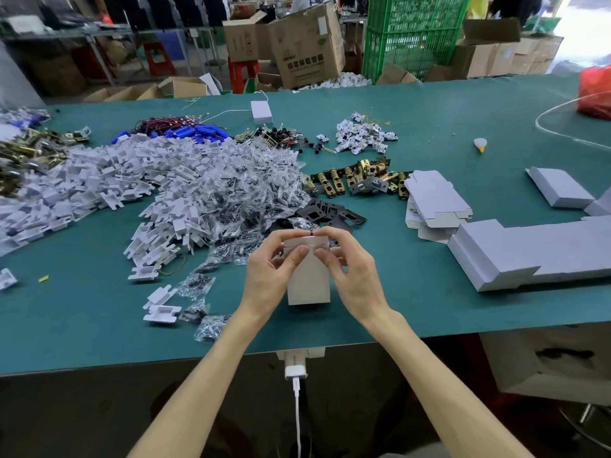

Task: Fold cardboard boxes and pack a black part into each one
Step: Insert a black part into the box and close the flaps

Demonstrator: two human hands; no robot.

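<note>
Past the white plug [296,371] at the table's [82,325] near edge, my left hand [264,279] and right hand [355,282] curl around a small white box [309,285] standing between them, thumbs on its front, fingertips on its top flap. Black parts [325,211] lie just behind it, with white pieces [132,173] heaped left, flat boxes [436,200] right and gold latches [357,178] farther back.

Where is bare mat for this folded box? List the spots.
Bare mat: near left, between the white plastic pile and its near edge; near right, between the right hand and the row of folded boxes; far right, around the glue bottle. Crowded: left and centre.
</note>
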